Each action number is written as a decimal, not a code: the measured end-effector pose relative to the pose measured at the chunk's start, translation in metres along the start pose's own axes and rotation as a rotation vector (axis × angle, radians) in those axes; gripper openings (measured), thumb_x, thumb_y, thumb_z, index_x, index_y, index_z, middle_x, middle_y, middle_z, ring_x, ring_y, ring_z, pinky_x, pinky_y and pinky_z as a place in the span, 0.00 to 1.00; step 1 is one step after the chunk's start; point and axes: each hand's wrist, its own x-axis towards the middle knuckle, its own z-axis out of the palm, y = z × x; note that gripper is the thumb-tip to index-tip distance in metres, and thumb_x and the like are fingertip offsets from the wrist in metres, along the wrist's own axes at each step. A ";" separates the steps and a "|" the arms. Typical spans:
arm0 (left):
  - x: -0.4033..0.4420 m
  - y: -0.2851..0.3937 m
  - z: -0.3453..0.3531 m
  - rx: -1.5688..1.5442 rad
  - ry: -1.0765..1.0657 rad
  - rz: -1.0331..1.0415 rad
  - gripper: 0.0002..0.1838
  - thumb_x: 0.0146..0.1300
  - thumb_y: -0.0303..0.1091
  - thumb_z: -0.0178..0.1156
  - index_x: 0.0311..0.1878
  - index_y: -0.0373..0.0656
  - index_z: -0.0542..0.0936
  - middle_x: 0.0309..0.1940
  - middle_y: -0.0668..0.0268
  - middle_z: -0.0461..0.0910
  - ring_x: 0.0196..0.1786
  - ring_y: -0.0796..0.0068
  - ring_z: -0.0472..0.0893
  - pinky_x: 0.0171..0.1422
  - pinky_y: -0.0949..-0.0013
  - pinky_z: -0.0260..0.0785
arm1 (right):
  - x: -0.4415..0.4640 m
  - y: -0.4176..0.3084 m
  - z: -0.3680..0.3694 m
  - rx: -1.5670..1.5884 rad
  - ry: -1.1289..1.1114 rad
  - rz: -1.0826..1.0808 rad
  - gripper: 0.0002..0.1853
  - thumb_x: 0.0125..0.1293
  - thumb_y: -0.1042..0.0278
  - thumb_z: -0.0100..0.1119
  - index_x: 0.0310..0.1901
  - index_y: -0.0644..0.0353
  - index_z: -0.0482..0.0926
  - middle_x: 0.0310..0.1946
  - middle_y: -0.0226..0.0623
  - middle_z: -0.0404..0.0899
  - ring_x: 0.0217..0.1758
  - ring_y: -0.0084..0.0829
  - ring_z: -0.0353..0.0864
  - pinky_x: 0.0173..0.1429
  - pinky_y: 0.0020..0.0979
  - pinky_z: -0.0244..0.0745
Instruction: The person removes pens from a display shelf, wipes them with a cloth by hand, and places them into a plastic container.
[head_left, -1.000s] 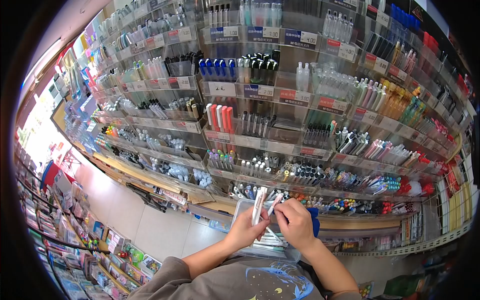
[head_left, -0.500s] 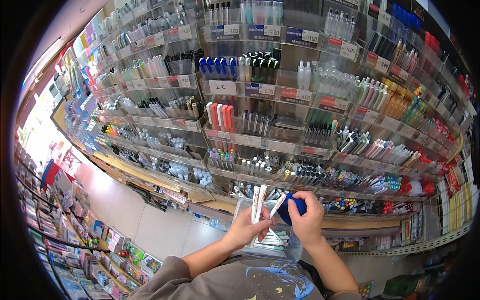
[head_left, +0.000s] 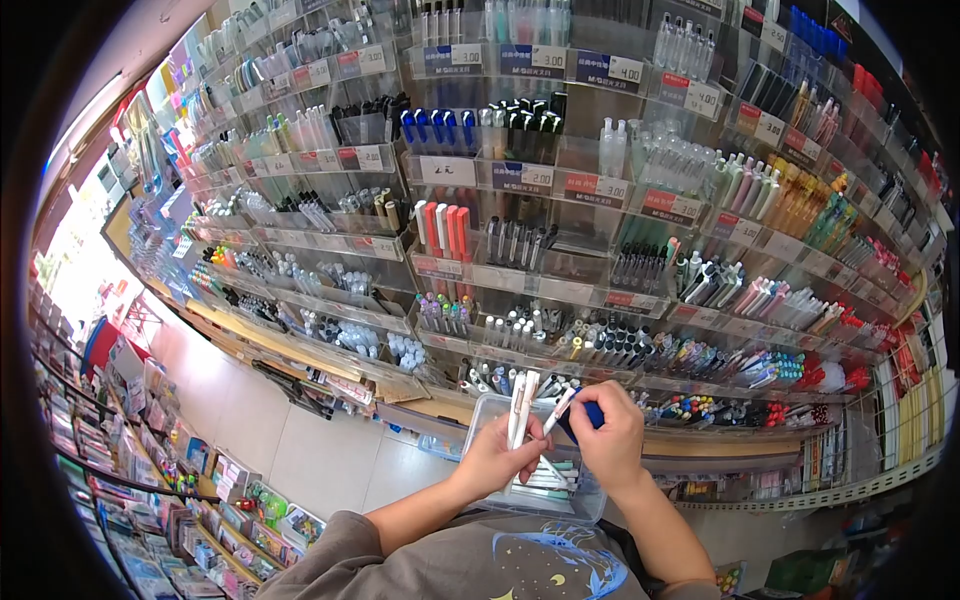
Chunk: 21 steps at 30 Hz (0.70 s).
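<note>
Blue cloth (head_left: pixel 594 414) now shows smaller, bunched in the right hand (head_left: pixel 610 432) near the slanted pen (head_left: pixel 559 411), left hand (head_left: pixel 497 456) clamped on white pens (head_left: pixel 521 408), leaving neither free.

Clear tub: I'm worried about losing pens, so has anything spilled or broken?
Nothing stands out: the visible pens lie inside the tub and no break shows, though the left hand hides part of it.

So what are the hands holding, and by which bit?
The left hand grips white pens below their upper ends; the right hand holds a blue item, which part unclear.
</note>
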 end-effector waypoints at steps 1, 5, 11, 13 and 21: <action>0.000 0.002 0.001 -0.034 -0.006 -0.008 0.04 0.60 0.24 0.53 0.35 0.39 0.67 0.31 0.61 0.76 0.21 0.83 0.71 0.20 0.80 0.65 | 0.000 0.005 0.000 -0.030 0.020 -0.030 0.06 0.50 0.80 0.58 0.31 0.63 0.72 0.25 0.38 0.73 0.28 0.34 0.75 0.32 0.29 0.69; -0.002 0.007 0.003 -0.142 -0.021 -0.010 0.04 0.61 0.25 0.52 0.35 0.38 0.67 0.32 0.58 0.76 0.21 0.82 0.72 0.21 0.79 0.65 | -0.003 0.012 0.003 0.526 0.053 0.339 0.08 0.57 0.79 0.56 0.39 0.66 0.69 0.31 0.32 0.74 0.35 0.17 0.72 0.41 0.20 0.68; 0.001 0.007 0.003 -0.244 -0.034 -0.005 0.04 0.61 0.23 0.52 0.35 0.39 0.67 0.34 0.54 0.76 0.20 0.78 0.72 0.20 0.78 0.65 | -0.013 0.015 0.010 0.619 0.007 0.398 0.05 0.57 0.80 0.56 0.35 0.64 0.72 0.30 0.29 0.73 0.34 0.16 0.71 0.40 0.18 0.67; 0.001 0.006 0.002 -0.249 -0.019 0.002 0.04 0.61 0.24 0.52 0.35 0.39 0.66 0.34 0.53 0.76 0.20 0.78 0.72 0.20 0.78 0.65 | -0.019 0.006 0.010 0.380 -0.044 0.286 0.03 0.55 0.80 0.57 0.30 0.63 0.74 0.27 0.28 0.74 0.29 0.17 0.72 0.35 0.19 0.68; -0.001 0.007 -0.002 -0.235 -0.085 -0.024 0.04 0.62 0.25 0.51 0.37 0.40 0.66 0.34 0.55 0.76 0.21 0.79 0.72 0.21 0.77 0.64 | -0.008 0.013 0.009 0.332 0.049 0.189 0.03 0.54 0.80 0.58 0.29 0.65 0.74 0.26 0.28 0.74 0.31 0.16 0.71 0.37 0.18 0.66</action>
